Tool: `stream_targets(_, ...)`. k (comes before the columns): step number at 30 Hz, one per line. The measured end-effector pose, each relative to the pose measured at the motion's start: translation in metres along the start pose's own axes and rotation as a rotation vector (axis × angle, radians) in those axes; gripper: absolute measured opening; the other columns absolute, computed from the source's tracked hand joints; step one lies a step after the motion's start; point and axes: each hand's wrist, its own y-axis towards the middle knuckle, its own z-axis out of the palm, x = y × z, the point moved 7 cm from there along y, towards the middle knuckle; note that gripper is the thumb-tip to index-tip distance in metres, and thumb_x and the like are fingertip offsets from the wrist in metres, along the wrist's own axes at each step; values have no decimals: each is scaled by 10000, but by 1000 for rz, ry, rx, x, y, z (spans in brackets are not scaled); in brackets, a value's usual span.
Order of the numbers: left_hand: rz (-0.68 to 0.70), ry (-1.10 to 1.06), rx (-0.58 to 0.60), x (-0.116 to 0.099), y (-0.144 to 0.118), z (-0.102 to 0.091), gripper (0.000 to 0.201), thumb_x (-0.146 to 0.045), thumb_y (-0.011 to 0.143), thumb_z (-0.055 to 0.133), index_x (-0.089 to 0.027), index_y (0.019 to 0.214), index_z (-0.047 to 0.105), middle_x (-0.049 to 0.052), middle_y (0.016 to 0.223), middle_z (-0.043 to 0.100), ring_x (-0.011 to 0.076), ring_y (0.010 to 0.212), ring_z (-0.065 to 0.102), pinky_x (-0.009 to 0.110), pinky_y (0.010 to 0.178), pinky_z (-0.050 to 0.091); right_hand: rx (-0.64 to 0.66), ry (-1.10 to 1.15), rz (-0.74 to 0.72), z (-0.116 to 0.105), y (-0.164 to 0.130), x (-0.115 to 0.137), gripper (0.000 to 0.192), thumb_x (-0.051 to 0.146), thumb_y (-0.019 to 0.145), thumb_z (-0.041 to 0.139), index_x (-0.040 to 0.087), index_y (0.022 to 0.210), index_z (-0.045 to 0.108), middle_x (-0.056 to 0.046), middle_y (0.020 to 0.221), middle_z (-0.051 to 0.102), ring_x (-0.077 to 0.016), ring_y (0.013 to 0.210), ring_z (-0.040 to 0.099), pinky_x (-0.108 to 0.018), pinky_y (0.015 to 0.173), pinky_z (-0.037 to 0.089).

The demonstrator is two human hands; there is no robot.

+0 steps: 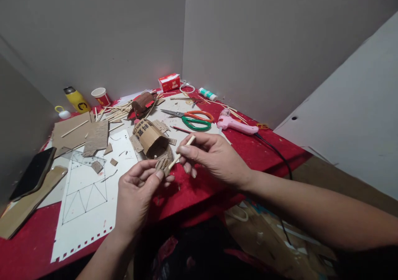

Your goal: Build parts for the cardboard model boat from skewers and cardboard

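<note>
Left fingers (160, 174) pinch corrugated cardboard (162, 163), right fingers (185, 149) a pale stick (174, 161) (slanting between both hands).

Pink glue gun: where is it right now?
In the head view, the pink glue gun lies on the red table, beyond the right hand, right of the orange-and-green-handled scissors.

- A small craft corner: grey walls (124, 35) rise beyond the hands (135, 193).
- A red-covered worktop (189, 197) lies beneath them.
- Beyond the right hand (214, 157), scissors (183, 115) and a pink glue gun (238, 125).
- Beyond and left of the left hand (135, 193), cardboard (68, 122), thin sticks (120, 113) and a ruled drawing (90, 201).
</note>
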Motion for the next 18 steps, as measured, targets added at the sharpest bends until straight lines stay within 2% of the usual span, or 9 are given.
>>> stream_targets(8,-2,18,49,-2,-1,7,175,-184,763,743,-144,884,623,11,685,739,137,637,726,173,615,565,15,-42,-13,3,2,0,304,419,769,746,150,780,607,34,644,627,-51,483,577,-141,426,480)
stream_targets(18,14,48,86,-2,-2,6,172,-203,789,729,-167,945,666,4,789,751,127,665,727,175,647,564,23,-68,-13,5,4,-2,317,431,777,738,151,781,588,35,644,616,-46,486,558,-139,433,466)
